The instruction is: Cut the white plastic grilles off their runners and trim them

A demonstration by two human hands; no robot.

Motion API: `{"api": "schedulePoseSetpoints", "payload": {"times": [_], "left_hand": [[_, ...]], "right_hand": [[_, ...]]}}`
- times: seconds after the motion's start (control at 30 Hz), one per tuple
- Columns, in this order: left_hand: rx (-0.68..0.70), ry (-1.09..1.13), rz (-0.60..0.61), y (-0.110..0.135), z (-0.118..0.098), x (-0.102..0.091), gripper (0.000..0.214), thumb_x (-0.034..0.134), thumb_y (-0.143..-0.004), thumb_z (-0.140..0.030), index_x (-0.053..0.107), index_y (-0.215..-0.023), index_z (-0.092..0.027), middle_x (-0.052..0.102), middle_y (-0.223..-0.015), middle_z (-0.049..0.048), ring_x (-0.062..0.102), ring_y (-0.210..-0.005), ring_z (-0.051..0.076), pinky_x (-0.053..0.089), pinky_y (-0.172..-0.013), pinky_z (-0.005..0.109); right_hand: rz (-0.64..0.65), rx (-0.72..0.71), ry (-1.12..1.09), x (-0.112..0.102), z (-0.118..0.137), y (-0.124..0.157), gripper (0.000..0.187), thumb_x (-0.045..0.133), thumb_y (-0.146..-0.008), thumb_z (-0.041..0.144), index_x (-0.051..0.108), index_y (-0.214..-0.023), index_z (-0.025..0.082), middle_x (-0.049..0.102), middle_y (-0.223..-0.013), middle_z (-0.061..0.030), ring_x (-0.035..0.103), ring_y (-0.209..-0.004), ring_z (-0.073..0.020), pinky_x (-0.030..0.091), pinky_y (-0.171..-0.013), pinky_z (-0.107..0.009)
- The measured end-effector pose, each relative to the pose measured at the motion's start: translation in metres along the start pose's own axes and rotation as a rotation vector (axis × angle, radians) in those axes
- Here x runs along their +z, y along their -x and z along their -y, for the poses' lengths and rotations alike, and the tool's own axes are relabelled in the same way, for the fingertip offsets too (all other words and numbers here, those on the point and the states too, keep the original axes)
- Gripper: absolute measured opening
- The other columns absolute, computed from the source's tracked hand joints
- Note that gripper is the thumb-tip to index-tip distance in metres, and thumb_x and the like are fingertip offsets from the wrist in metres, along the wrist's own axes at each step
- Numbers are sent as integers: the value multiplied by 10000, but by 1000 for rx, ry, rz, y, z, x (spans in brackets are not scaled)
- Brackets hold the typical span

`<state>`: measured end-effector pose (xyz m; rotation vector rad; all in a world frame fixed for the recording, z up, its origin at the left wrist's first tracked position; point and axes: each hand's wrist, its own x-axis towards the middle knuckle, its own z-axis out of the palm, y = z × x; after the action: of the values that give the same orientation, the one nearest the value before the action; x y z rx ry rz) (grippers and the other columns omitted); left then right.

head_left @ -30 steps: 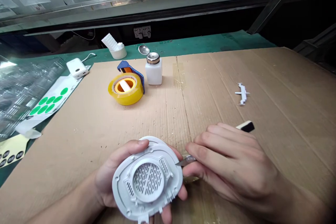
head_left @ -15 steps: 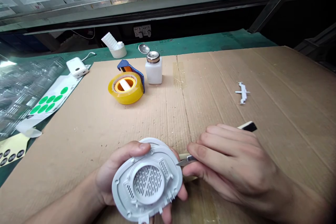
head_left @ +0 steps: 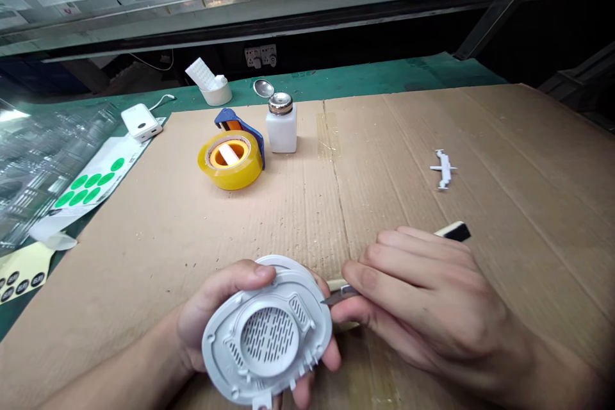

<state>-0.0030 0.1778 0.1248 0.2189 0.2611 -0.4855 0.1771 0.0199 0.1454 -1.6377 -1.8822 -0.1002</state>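
At lower center the left hand (head_left: pixel 210 314) wraps its fingers round a white plastic vented housing (head_left: pixel 266 339), now turned slightly, its rim right at the tip of a craft knife (head_left: pixel 343 295) pinched in a narrow grip by the right hand (head_left: pixel 423 295).

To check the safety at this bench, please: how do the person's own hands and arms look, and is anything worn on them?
The left hand and the right hand are both bare: no gloves, rings or watch show, and the nails look short. The left forearm is bare too, with no sleeve in view. No cables or markings show.
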Motion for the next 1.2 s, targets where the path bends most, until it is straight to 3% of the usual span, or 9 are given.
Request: {"api": "schedulePoseSetpoints", "payload": {"times": [0.37, 0.67, 0.77, 1.0, 1.1, 1.2], "left_hand": [[-1, -17, 0, 0, 1, -3, 542, 632, -809, -535, 640, -1195, -155, 689, -1041, 178, 709, -784, 218, 523, -497, 186], [-23, -52, -207, 0, -1, 16, 499, 714, -714, -496, 701, -1081, -158, 728, -963, 185, 680, -663, 204, 511, -472, 216], [-18, -63, -226, 2, 1, 17, 498, 721, -719, -498, 701, -1091, -168, 730, -974, 182, 684, -669, 200, 511, -474, 204], [22, -102, -74, 3, 4, 1, 522, 612, -830, -519, 639, -1205, -158, 704, -1070, 166, 709, -782, 199, 529, -537, 185], [23, -77, -19, 1, 3, -2, 562, 580, -841, -545, 605, -1226, -137, 695, -1046, 183, 716, -798, 237, 535, -526, 216], [22, -56, 11, -1, 2, -3, 569, 561, -849, -548, 601, -1221, -119, 690, -1039, 189, 720, -805, 246, 543, -517, 227]], "right_hand": [[-6, 1, 0, -1, 5, -1, 236, 604, -962, 260, 675, -770, 141, 540, -609, 11, 407, -563, -139, 262, -541, -344], [-16, 12, -53, -1, 7, -1, 189, 604, -960, 239, 652, -796, 159, 554, -631, 30, 412, -564, -128, 277, -540, -325], [-8, 12, -52, -1, 7, -1, 204, 604, -958, 236, 639, -771, 161, 548, -635, 30, 406, -571, -129, 272, -540, -325], [-17, 13, -44, 0, 7, 1, 245, 610, -963, 290, 661, -769, 150, 537, -624, 19, 418, -569, -131, 260, -540, -327], [-19, 70, -149, -1, 7, 0, 303, 659, -921, 423, 689, -845, 132, 558, -651, -1, 452, -585, -140, 299, -536, -313], [-26, 128, -230, -3, 8, -2, 256, 697, -883, 376, 684, -884, 120, 587, -678, -17, 483, -607, -148, 344, -550, -301]]}}
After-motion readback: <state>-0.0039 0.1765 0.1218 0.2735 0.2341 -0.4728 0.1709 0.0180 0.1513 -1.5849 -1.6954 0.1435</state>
